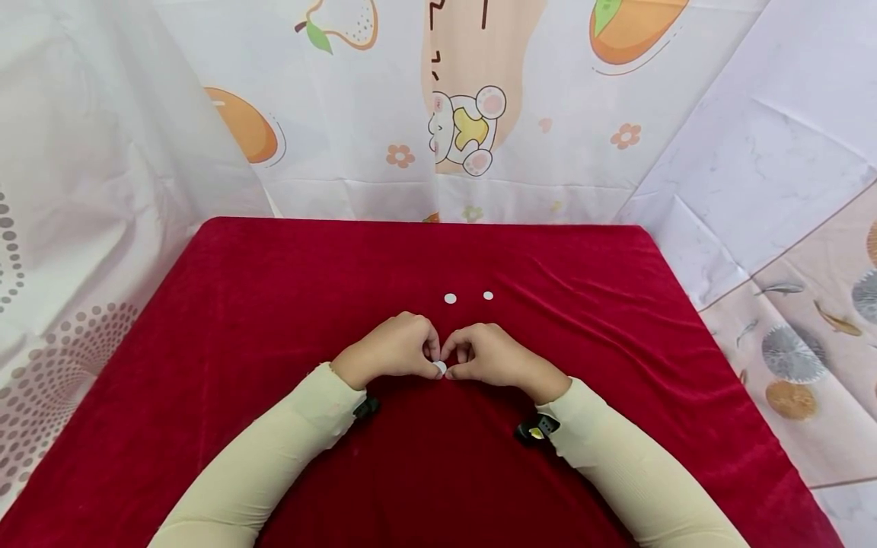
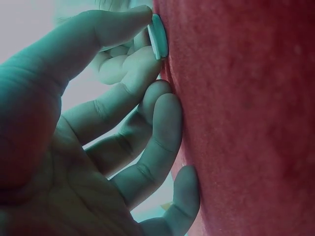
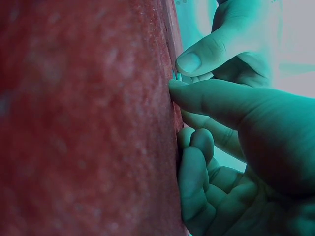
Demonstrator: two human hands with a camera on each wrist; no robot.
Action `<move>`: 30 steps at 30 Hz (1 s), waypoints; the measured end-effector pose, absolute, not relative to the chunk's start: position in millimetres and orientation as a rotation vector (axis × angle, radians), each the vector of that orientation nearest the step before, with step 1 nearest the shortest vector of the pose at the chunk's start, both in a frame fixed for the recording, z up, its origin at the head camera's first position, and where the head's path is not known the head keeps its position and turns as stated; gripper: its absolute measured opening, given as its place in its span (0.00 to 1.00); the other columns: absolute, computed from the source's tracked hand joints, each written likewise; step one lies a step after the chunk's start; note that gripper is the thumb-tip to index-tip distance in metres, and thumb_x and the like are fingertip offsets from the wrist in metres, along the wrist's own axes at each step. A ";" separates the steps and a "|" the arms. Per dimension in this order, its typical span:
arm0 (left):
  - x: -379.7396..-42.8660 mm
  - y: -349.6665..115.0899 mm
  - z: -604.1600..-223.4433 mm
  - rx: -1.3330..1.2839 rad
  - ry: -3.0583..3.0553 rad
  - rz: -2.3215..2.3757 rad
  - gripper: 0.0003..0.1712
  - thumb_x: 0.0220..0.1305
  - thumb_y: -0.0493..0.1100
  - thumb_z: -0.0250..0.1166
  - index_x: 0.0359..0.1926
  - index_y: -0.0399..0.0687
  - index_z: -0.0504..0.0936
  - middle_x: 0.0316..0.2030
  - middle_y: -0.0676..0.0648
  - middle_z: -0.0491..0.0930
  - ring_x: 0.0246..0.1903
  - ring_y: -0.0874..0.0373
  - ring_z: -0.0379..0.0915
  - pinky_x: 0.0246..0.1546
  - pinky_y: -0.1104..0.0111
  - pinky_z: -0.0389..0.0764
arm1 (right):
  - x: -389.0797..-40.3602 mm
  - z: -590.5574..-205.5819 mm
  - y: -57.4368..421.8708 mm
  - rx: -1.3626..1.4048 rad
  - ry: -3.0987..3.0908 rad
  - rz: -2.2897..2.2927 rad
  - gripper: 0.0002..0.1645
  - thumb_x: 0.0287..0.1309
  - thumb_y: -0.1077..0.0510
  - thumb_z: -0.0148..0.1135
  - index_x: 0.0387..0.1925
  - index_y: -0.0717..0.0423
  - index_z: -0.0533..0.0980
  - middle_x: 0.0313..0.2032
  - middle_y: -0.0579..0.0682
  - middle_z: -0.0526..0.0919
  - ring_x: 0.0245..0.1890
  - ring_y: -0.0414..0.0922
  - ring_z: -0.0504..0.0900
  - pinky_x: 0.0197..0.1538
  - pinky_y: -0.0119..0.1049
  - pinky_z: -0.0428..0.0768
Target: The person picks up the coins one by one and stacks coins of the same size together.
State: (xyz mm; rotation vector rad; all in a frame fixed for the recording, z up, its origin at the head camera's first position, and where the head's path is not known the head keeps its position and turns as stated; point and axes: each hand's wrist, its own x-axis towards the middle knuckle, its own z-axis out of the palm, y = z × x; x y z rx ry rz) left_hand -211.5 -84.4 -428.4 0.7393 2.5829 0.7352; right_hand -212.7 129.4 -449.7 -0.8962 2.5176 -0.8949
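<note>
In the head view, a small white disc (image 1: 441,368) sits low over the red cloth between my two hands. My left hand (image 1: 400,346) pinches it by the edge between thumb and forefinger, its other fingers loosely bent against the cloth. From the left wrist view, the disc (image 2: 158,37) stands on edge and shows two thin layers pressed together. My right hand (image 1: 496,354) holds the opposite edge with thumb and forefinger. In the right wrist view both thumbs meet close beside the disc (image 3: 177,76), most of which they hide.
Beyond the hands, two more white discs lie on the cloth, one on the left (image 1: 450,298) and one on the right (image 1: 488,295). Red velvet cloth (image 1: 308,266) covers the table, with wrinkles at the right. Printed curtains (image 1: 356,137) hang behind and along both sides.
</note>
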 end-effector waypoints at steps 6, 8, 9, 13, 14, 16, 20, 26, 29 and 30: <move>-210.6 -83.2 -427.3 0.739 2.574 0.757 0.09 0.52 0.46 0.82 0.24 0.57 0.87 0.21 0.60 0.82 0.24 0.63 0.76 0.29 0.69 0.78 | -212.1 -450.2 130.8 -0.891 2.512 -0.899 0.12 0.53 0.59 0.78 0.38 0.41 0.86 0.22 0.39 0.79 0.22 0.35 0.75 0.30 0.29 0.76; -210.6 -83.1 -427.0 0.743 2.570 0.753 0.10 0.51 0.47 0.82 0.24 0.57 0.87 0.21 0.60 0.82 0.24 0.63 0.76 0.29 0.69 0.78 | -212.2 -450.7 131.6 -0.886 2.512 -0.906 0.12 0.53 0.58 0.79 0.38 0.41 0.86 0.22 0.40 0.80 0.22 0.35 0.75 0.30 0.29 0.75; -210.6 -83.4 -426.7 0.740 2.569 0.746 0.10 0.51 0.47 0.82 0.24 0.57 0.87 0.21 0.59 0.82 0.24 0.63 0.76 0.29 0.69 0.78 | -212.3 -450.9 131.9 -0.886 2.511 -0.909 0.11 0.53 0.58 0.79 0.38 0.41 0.86 0.22 0.40 0.80 0.21 0.35 0.75 0.29 0.29 0.75; -210.2 -86.8 -423.2 0.695 2.575 0.695 0.11 0.49 0.47 0.83 0.26 0.58 0.87 0.24 0.59 0.83 0.26 0.62 0.77 0.30 0.68 0.79 | -212.5 -451.1 131.7 -0.896 2.511 -0.908 0.11 0.53 0.57 0.79 0.38 0.42 0.86 0.22 0.40 0.79 0.22 0.35 0.75 0.31 0.30 0.76; -210.1 -88.0 -422.4 0.685 2.577 0.679 0.11 0.48 0.47 0.84 0.26 0.58 0.87 0.24 0.59 0.82 0.26 0.62 0.77 0.30 0.68 0.78 | -212.3 -450.7 131.2 -0.898 2.510 -0.905 0.11 0.54 0.57 0.79 0.38 0.42 0.86 0.22 0.40 0.79 0.22 0.35 0.75 0.32 0.30 0.76; -209.7 -90.1 -420.8 0.671 2.578 0.660 0.11 0.48 0.46 0.84 0.26 0.58 0.87 0.25 0.59 0.82 0.27 0.62 0.77 0.30 0.67 0.78 | -212.0 -450.0 129.9 -0.892 2.512 -0.901 0.10 0.53 0.57 0.79 0.38 0.42 0.86 0.22 0.40 0.79 0.22 0.35 0.75 0.32 0.30 0.76; -209.7 -91.6 -421.5 0.672 2.580 0.651 0.12 0.48 0.45 0.84 0.25 0.60 0.86 0.25 0.59 0.82 0.27 0.61 0.77 0.30 0.66 0.78 | -210.8 -448.3 127.6 -0.859 2.528 -0.888 0.10 0.52 0.56 0.80 0.33 0.43 0.85 0.21 0.39 0.80 0.23 0.34 0.75 0.31 0.30 0.75; -210.3 -90.8 -422.8 0.665 2.590 0.646 0.12 0.47 0.45 0.84 0.25 0.60 0.86 0.25 0.59 0.82 0.26 0.61 0.76 0.29 0.66 0.77 | -210.6 -447.8 127.4 -0.859 2.551 -0.865 0.10 0.51 0.56 0.80 0.26 0.38 0.83 0.22 0.36 0.80 0.25 0.35 0.78 0.32 0.31 0.77; -210.3 -90.2 -422.1 0.666 2.594 0.636 0.12 0.47 0.45 0.83 0.25 0.60 0.86 0.24 0.59 0.82 0.26 0.61 0.77 0.30 0.66 0.78 | -210.7 -448.2 127.9 -0.868 2.549 -0.867 0.10 0.51 0.56 0.80 0.26 0.37 0.84 0.22 0.36 0.80 0.25 0.35 0.78 0.32 0.30 0.77; -210.5 -90.1 -422.1 0.667 2.596 0.633 0.12 0.47 0.45 0.83 0.25 0.60 0.86 0.24 0.59 0.82 0.26 0.61 0.77 0.30 0.66 0.78 | -210.7 -448.1 128.0 -0.870 2.547 -0.869 0.10 0.51 0.57 0.80 0.26 0.38 0.85 0.22 0.36 0.80 0.25 0.35 0.78 0.32 0.30 0.77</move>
